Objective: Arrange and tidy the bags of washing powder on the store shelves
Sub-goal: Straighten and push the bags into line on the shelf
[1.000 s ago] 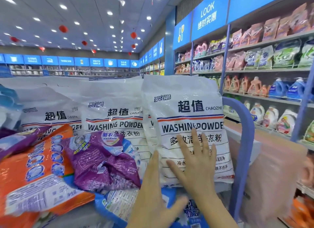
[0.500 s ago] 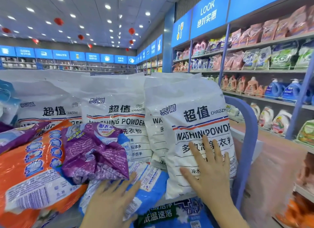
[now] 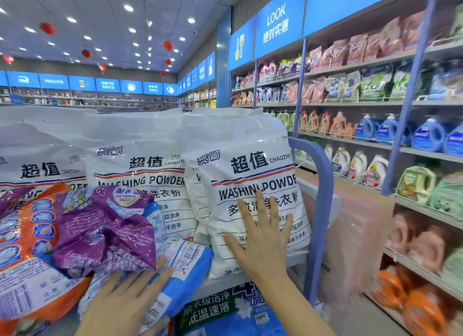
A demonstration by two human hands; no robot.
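Note:
A row of large white washing powder bags stands upright on the top shelf in front of me. My right hand (image 3: 263, 238) presses flat, fingers spread, on the rightmost white bag (image 3: 253, 165), which leans slightly against the blue end rail (image 3: 323, 210). A second white bag (image 3: 140, 165) stands to its left, a third (image 3: 37, 160) further left. In front lie a crumpled purple bag (image 3: 105, 233), an orange bag (image 3: 27, 255) and a blue-and-white bag (image 3: 185, 263). My left hand (image 3: 127, 300) lies with straight fingers on the blue-and-white bag, just under the purple one.
A green-and-blue bag (image 3: 220, 313) sits on the shelf level below. To the right runs an aisle with wall shelves (image 3: 350, 105) full of detergent bottles and pouches. A translucent pink sheet (image 3: 355, 235) hangs beside the end rail.
The rightmost white bag has shifted right and tilted toward the end rail under my right hand. My left hand dropped lower and left, from beside the right hand onto the blue-and-white bag.

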